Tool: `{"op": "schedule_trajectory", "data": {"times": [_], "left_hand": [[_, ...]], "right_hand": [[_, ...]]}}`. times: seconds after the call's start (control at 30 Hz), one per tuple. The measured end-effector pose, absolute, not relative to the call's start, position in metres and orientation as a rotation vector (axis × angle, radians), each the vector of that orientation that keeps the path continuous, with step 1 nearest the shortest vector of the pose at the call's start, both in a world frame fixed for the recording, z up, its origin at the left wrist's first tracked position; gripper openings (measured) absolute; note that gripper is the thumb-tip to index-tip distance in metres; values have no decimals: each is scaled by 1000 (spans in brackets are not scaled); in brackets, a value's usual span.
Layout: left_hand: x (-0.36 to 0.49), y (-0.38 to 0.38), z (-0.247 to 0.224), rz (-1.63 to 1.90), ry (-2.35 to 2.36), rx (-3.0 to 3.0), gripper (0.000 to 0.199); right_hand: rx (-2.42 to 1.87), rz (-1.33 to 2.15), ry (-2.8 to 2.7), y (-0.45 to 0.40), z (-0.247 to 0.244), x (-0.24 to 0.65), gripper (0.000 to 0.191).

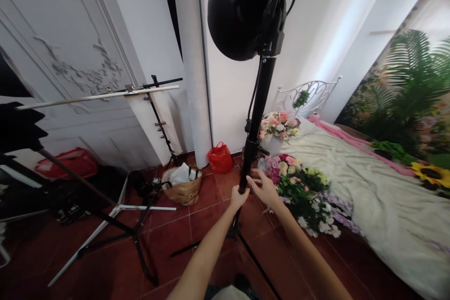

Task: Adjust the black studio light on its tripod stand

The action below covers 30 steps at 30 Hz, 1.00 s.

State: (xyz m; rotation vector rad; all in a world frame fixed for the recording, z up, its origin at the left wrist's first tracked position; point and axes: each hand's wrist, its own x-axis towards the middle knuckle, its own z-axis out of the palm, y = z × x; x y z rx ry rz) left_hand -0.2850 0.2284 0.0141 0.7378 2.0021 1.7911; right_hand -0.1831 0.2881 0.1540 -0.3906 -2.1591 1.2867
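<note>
A black light stand (262, 96) rises in the middle of the head view, slightly tilted. On its top sits a large black studio light (234, 14), with a cable running down along the pole. My left hand (240, 197) is wrapped round the lower pole, below a clamp knob (262, 150). Just to the right of the pole is my right hand (264, 190), its fingers apart and partly stretched; the fingertips are at the pole, and I cannot tell whether they touch it. The stand's legs (256, 262) spread on the floor below my forearms.
Artificial flowers (298, 183) stand close on the right, beside a bed with a cream sheet (379, 187). To the left are a wicker basket (183, 192), a red bag (220, 158), a white stand leg (91, 239) and a black tripod (135, 232) on red tiles.
</note>
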Motion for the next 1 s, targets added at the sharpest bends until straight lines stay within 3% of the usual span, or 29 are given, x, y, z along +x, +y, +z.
{"op": "schedule_trajectory", "data": {"times": [0.17, 0.3, 1.0], "left_hand": [[-287, 230, 10, 1831, 1989, 786, 19], [-286, 232, 6, 1794, 2027, 754, 22], [-280, 231, 13, 1820, 1931, 747, 25]], "right_hand": [[-406, 1109, -2352, 295, 58, -162, 40], [-326, 1049, -2415, 296, 17, -157, 46], [-623, 1203, -2096, 293, -4, -176, 39]]}}
